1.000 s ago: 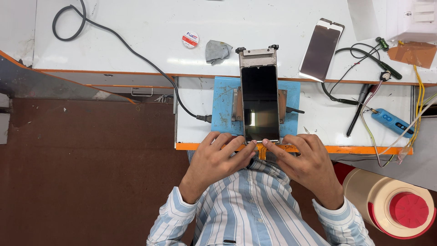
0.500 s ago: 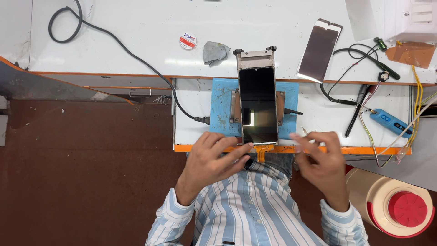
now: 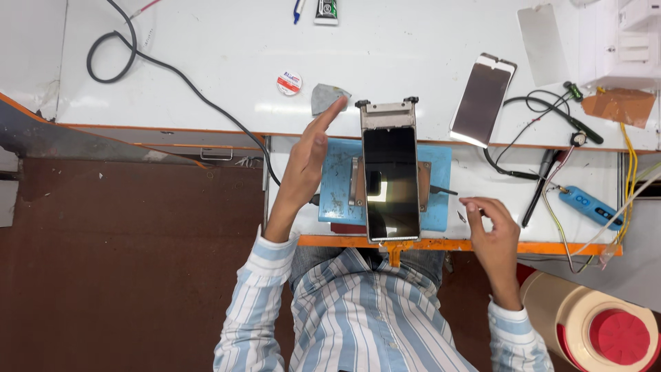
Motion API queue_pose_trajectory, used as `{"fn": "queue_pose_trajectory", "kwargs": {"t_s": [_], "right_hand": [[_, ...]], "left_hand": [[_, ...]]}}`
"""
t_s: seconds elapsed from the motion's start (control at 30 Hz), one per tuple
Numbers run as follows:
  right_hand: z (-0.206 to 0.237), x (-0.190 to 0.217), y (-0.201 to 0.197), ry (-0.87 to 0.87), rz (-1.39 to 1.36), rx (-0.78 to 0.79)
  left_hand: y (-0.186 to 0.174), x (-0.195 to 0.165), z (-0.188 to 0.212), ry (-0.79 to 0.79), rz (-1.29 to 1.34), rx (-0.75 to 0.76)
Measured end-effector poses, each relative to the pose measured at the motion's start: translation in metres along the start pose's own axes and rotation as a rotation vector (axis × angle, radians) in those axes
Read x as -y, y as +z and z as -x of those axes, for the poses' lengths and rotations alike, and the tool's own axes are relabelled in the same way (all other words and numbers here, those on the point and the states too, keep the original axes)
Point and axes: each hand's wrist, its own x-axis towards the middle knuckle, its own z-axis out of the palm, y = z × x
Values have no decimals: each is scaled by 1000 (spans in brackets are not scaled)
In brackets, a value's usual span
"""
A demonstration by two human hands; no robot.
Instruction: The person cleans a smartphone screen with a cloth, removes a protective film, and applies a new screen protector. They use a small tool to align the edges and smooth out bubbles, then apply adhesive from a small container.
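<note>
White table [image 3: 206, 62] holds a dark phone [image 3: 391, 182] clamped on a blue pad [image 3: 441, 162]. Left hand [image 3: 308, 155], open and empty, stretches toward a grey cloth [image 3: 323, 96] at eleven o'clock; right hand [image 3: 492, 227] hovers half-curled, holding nothing visible, so phone work looks unfinished.

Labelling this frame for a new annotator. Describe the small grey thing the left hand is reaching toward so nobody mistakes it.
Start at the long white upper shelf of the bench, then find the dark glossy phone clamped in a metal frame on the blue mat. Just left of the frame's top end, at the left hand's fingertips, lies a crumpled grey cloth scrap. It is dull and irregular, unlike the round red-and-white disc beside it.
</note>
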Motion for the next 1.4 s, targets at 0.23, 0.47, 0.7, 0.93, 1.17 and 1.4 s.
{"fn": "queue_pose_trajectory", "kwargs": {"t_s": [0.23,0.47,0.7,0.93,1.17,1.4], "right_hand": [[20,3,22,-183,-87,-69],[9,49,4,-623,124,24],[-17,79,9,-797,304,273],[-19,69,6,-789,83,181],[-23,58,-10,-403,3,-132],[-30,47,-19,-293,-4,-251]], "left_hand": [[10,6,-13,-2,40,24],[10,7,-21,14,56,80],[3,11,-22,-7,-6,51],[-14,35,-37,22,-562,-268],[-31,60,-64,57,-767,-146],[-48,81,-58,55,-717,-230]]}}
